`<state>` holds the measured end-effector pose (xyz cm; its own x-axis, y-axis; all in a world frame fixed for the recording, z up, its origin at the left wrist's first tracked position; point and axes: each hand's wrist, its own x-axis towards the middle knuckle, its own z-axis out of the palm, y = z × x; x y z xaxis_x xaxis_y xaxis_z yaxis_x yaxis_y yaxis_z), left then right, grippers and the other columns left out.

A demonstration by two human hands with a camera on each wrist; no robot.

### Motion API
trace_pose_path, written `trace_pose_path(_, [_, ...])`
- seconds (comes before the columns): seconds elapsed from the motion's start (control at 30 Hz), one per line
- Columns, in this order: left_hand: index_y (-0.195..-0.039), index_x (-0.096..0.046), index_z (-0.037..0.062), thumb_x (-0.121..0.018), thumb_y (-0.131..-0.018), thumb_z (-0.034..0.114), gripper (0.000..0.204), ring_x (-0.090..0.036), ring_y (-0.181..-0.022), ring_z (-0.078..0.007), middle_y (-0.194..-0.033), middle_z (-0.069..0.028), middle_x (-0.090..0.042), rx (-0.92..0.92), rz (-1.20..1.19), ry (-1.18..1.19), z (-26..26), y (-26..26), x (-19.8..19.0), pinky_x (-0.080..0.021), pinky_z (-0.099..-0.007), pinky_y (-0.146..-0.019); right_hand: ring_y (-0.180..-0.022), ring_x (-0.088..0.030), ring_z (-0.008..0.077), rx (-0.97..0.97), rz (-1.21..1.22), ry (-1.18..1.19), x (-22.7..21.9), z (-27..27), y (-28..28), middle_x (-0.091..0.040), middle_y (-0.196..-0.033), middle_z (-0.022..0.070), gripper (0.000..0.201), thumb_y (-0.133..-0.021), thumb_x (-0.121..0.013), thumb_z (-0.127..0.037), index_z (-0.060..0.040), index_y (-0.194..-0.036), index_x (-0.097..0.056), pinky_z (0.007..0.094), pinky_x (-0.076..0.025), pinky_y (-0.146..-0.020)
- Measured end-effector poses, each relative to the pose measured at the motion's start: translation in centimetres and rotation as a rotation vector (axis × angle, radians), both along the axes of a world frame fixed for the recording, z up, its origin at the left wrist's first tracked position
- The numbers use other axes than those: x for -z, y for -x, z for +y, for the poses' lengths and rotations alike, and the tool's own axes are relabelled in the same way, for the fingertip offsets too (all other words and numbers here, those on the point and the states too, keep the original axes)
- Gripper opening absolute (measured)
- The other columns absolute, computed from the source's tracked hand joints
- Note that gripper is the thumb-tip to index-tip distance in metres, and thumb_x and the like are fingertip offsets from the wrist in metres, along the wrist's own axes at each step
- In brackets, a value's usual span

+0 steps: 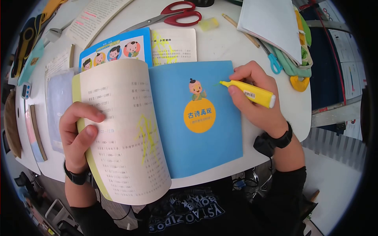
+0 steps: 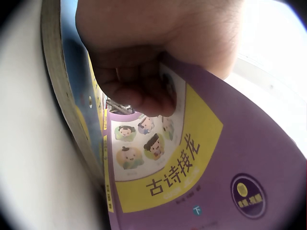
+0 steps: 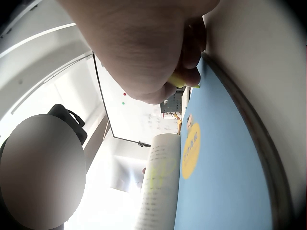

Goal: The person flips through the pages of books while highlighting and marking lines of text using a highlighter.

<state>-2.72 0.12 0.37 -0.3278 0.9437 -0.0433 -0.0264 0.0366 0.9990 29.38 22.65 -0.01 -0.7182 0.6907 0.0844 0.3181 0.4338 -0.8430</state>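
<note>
An open book lies in front of the person, its blue right page showing a cartoon child above a yellow circle. The left hand grips the curved left page, which carries printed lines and yellow-green marks. In the left wrist view, the left hand holds the book by its purple cover. The right hand pinches a yellow highlighter, tip pointing left, over the blue page's upper right; a faint green mark is by the tip. The right wrist view shows the right hand at the page edge.
Behind the book lie a blue booklet, a printed page and red-handled scissors. White sheets, a pencil and blue-handled scissors are at the back right. A clear plastic case lies at the left.
</note>
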Motion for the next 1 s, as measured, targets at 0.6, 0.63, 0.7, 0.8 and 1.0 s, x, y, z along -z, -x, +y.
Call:
trace_pose_path(0.6, [-0.100, -0.065, 0.0024, -0.074, -0.090, 0.024, 0.025, -0.061, -0.090, -0.0141, -0.098, -0.0065, -0.065, -0.038, -0.018, 0.023, -0.4, 0.1, 0.1, -0.047, -0.0262, -0.082, -0.065, -0.057, 0.0161, -0.118, 0.014, -0.161, 0.4, 0.9, -0.8, -0.059, -0.074, 0.0035, 0.014, -0.083, -0.073, -0.004, -0.0046, -0.088, -0.060, 0.0278, -0.046, -0.066])
trace_pose_path(0.63, [-0.100, -0.065, 0.0024, -0.074, -0.090, 0.024, 0.025, -0.061, -0.090, -0.0141, -0.098, -0.0065, -0.065, -0.037, -0.020, 0.030, -0.5, 0.1, 0.2, -0.047, -0.0262, -0.082, -0.065, -0.057, 0.0199, -0.168, 0.002, -0.195, 0.4, 0.9, -0.8, -0.059, -0.074, 0.0038, 0.015, -0.081, -0.074, -0.004, -0.0047, -0.086, -0.059, 0.0303, -0.049, -0.071])
trace_pose_path(0.7, [-0.100, -0.064, 0.0025, -0.074, -0.090, 0.024, 0.025, -0.061, -0.090, -0.0140, -0.098, -0.0064, -0.065, -0.050, -0.021, -0.002, -0.5, 0.1, 0.3, -0.047, -0.0263, -0.081, -0.066, -0.057, 0.0229, -0.185, 0.004, -0.212, 0.4, 0.7, -0.6, -0.059, -0.075, 0.0040, 0.015, -0.080, -0.074, -0.004, -0.0051, -0.086, -0.061, 0.0348, -0.050, -0.080])
trace_pose_path(0.8, [-0.100, -0.064, 0.0026, -0.074, -0.091, 0.024, 0.026, -0.061, -0.090, -0.0139, -0.098, -0.0060, -0.065, -0.063, -0.039, -0.008, -0.4, -0.2, 0.3, -0.047, -0.0263, -0.081, -0.069, -0.058, 0.0256, -0.240, 0.013, -0.304, -0.2, 0.2, -0.2, -0.060, -0.075, 0.0036, 0.016, -0.077, -0.076, -0.005, -0.0066, -0.087, -0.064, 0.0438, -0.050, -0.095])
trace_pose_path(1.0, [-0.100, -0.064, 0.0027, -0.074, -0.091, 0.025, 0.026, -0.061, -0.090, -0.0140, -0.096, -0.0051, -0.064, -0.046, -0.020, 0.004, -0.4, 0.1, 0.2, -0.047, -0.0267, -0.081, -0.066, -0.057, 0.0248, -0.296, 0.069, -0.611, -1.7, -1.9, -0.1, -0.064, -0.075, 0.0035, 0.020, -0.076, -0.077, -0.009, -0.0088, -0.094, -0.068, 0.0627, -0.046, -0.106])
